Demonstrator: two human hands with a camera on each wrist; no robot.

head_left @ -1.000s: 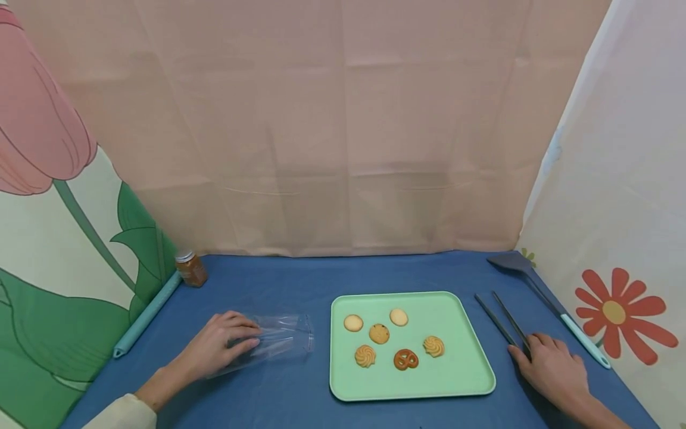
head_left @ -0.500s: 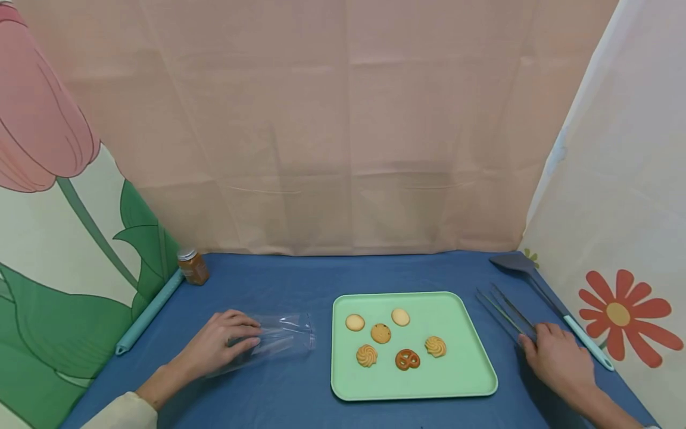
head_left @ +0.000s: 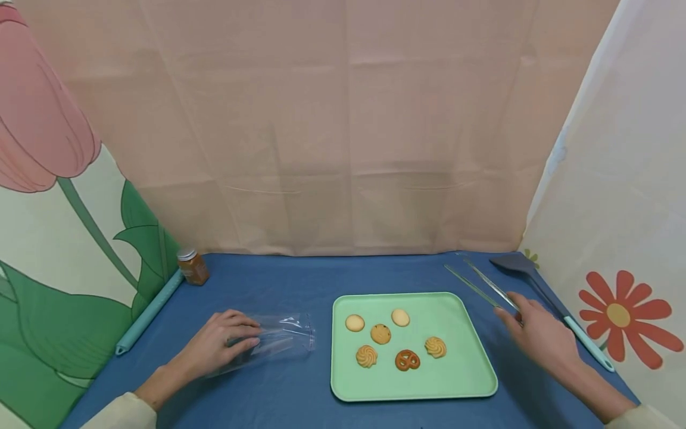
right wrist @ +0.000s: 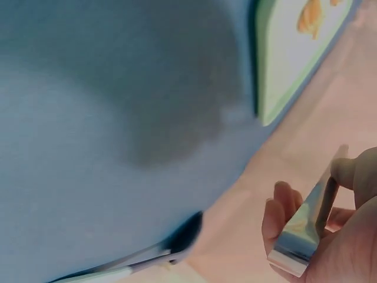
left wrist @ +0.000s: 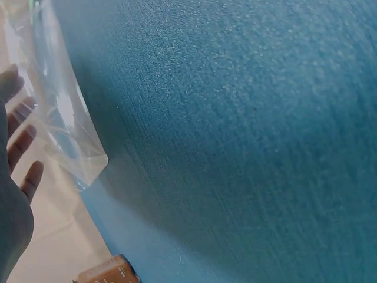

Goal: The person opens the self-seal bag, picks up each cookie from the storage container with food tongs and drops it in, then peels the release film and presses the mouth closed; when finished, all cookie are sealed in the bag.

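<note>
Silver metal tongs [head_left: 493,285] are held in my right hand [head_left: 543,333], pinched between thumb and fingers, with their two arms spread and pointing up and left. In the right wrist view the bent end of the tongs [right wrist: 297,242] sits by the palm. My left hand [head_left: 222,342] rests its loosely bent fingers on a clear plastic bag [head_left: 292,333]; in the left wrist view the bag [left wrist: 65,118] stretches past the separated fingertips. Between the hands lies a pale green tray [head_left: 471,381] bearing several cookies, including a pretzel-shaped one [head_left: 407,360].
At the right edge is a dark spatula [head_left: 517,265] with a light blue handle. A small brown jar [head_left: 194,269] with a silver lid stands at the back left, near a rolled teal bundle [head_left: 147,316]. Blue cloth [head_left: 300,280] covers the table; fabric walls enclose it.
My right hand has lifted the tongs from the table near the spatula and moved them up and left, toward the tray's far right corner. The left hand has stayed on the bag.
</note>
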